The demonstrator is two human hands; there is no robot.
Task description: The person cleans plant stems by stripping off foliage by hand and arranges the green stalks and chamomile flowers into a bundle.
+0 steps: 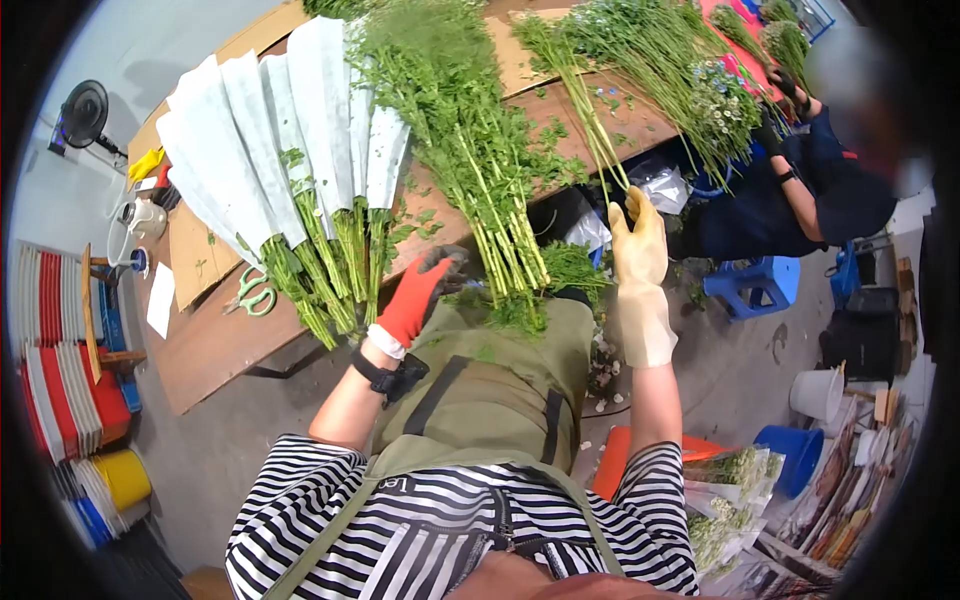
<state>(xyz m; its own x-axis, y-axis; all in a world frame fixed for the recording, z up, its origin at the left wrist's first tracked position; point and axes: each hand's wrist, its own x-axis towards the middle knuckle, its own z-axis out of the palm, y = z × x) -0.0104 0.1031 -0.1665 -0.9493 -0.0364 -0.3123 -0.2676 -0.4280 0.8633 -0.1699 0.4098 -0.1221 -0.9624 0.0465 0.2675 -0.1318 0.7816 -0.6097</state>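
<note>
My right hand (637, 240), in a cream rubber glove, pinches the lower ends of a few long green stems (597, 130). Their leafy tops rest on the table, pointing away from me. My left hand (420, 290), in a red glove with dark grey fingers, is at the table's front edge with its fingers loosely apart and nothing visible in them. Between my hands lies a large leafy bunch of cut stems (490, 210), its cut ends towards me. Left of it, several bunches wrapped in white paper (325, 110) lie side by side, stems uncovered.
Green-handled scissors (256, 292) lie on the brown table (235, 345) at left. A co-worker in dark clothes (825, 185) handles flowers (725, 115) at right. A blue stool (757, 287) stands on the floor. Behind at right are a blue bucket (790, 458) and wrapped flowers (735, 490).
</note>
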